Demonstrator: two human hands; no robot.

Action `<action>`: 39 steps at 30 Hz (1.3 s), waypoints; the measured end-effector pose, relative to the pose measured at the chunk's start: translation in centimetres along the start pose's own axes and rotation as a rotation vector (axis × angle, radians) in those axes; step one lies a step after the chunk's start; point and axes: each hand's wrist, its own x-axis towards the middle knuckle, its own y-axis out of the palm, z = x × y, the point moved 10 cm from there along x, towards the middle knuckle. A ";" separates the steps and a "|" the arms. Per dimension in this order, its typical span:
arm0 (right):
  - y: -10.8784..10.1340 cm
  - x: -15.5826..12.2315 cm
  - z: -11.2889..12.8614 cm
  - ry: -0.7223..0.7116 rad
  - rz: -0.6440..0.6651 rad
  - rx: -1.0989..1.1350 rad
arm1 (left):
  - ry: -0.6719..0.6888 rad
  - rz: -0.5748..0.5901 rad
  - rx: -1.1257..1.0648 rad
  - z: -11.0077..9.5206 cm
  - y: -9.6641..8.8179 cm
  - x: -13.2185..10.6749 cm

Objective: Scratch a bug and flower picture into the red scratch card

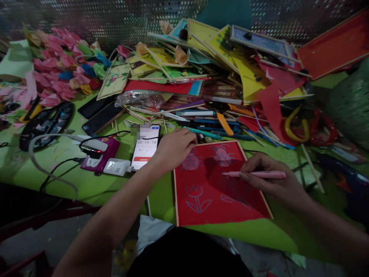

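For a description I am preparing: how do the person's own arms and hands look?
The left hand and right hand are bare, without gloves. The left forearm and right forearm show no sleeve, watch or bracelet. Black clothing shows at the bottom edge.

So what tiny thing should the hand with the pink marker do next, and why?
Maybe the right hand should bring the pink marker to the tulip-like flower at lower left and colour its petals: the bugs look pinkish inside, while that flower seems to be only outlines.
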 end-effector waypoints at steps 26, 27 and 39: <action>0.0 0.1 -0.2 0.040 0.021 0.055 | -0.001 -0.002 -0.004 0.0 0.0 0.0; 0.0 0.1 -0.1 0.042 0.019 0.061 | -0.002 -0.002 -0.005 0.0 0.0 0.0; -0.1 0.0 0.3 0.020 0.016 0.109 | -0.004 0.000 -0.005 0.0 0.0 -0.1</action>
